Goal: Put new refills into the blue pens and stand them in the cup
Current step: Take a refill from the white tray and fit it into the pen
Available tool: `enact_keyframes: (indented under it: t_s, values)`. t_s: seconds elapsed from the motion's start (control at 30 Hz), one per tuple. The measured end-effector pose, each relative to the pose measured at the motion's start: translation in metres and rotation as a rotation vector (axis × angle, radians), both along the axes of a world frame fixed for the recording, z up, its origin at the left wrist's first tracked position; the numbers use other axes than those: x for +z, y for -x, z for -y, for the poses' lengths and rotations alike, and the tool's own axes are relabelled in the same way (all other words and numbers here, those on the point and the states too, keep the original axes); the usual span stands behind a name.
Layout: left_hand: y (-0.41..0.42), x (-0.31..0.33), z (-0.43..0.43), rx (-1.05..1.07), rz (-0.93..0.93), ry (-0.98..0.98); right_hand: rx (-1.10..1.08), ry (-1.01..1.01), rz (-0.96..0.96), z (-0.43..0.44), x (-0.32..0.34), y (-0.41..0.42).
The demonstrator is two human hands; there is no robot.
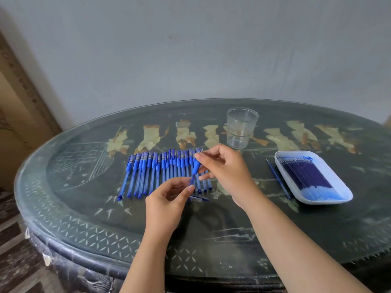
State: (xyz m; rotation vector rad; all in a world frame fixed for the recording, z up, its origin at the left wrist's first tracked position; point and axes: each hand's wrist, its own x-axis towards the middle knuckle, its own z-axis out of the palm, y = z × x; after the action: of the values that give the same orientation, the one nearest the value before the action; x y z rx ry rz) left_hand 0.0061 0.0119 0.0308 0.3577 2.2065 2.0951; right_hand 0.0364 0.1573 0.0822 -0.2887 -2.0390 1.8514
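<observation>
Head-worn view; downward (near) over table point(211, 229)

What's laid out, counted.
One clear cup point(242, 127), one white tray point(330, 166) of uncountable refills point(306, 176), one loose refill point(278, 178), roughly twenty rowed blue pens point(160, 172), one held pen point(195, 166).

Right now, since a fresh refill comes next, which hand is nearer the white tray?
Right. The right hand is left of the tray, pinching the pen near its top; the left hand sits farther left, holding its lower end.

The right grip point(224, 172) pinches a blue pen point(195, 167) near its cap; the left grip point(167, 205) holds its barrel. Other pens point(156, 172) line the bench point(84, 218).
</observation>
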Motion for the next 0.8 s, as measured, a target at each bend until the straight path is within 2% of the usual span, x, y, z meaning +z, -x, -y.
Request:
enact_keyframes:
  t_s: [0.13,0.3,0.5,0.67,0.8]
  values:
    - [-0.003,0.001,0.002,-0.005,0.026,-0.025,-0.021,0.019,-0.018,0.005,0.002,0.001]
    - [0.001,0.0,0.002,-0.032,0.003,-0.039,0.078,-0.045,-0.053,0.002,0.001,-0.002]
    - [0.003,-0.002,0.002,-0.056,-0.025,-0.019,-0.011,-0.039,-0.057,0.002,-0.006,-0.002]
    - [0.005,-0.004,0.002,-0.055,-0.001,-0.045,0.069,-0.017,-0.088,-0.001,-0.005,-0.003]
    - [0.007,-0.006,0.001,-0.06,0.003,-0.016,0.009,-0.044,-0.114,-0.001,-0.007,-0.001]
